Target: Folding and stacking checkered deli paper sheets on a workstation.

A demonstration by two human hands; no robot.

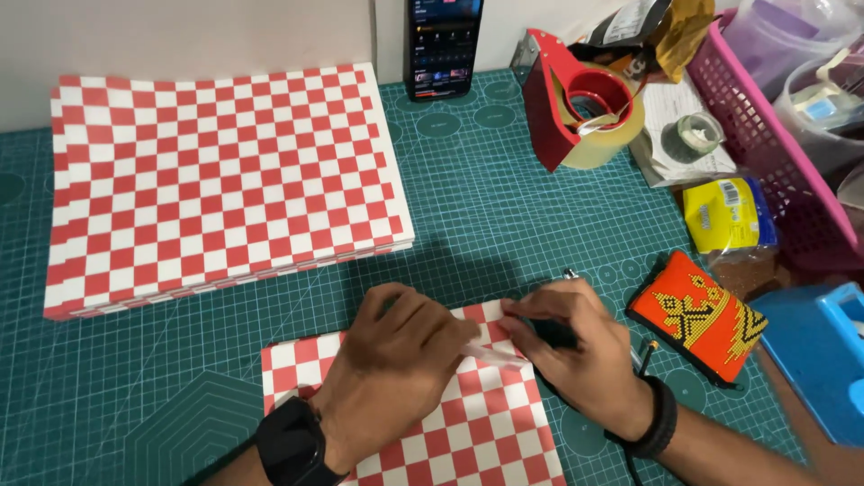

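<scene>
Pressing left hand (396, 360), right hand (576, 351) pinching checkered sheet (468, 423)

phone screen (443, 45): upright against the wall at top centre, dark, lit with small coloured tiles
yellow packet (723, 214): right side, just beside the pink basket, squarish, yellow with blue edge and a white barcode label
foil pouch (641, 31): top right behind the tape dispenser, black and gold, crumpled, white label
</scene>
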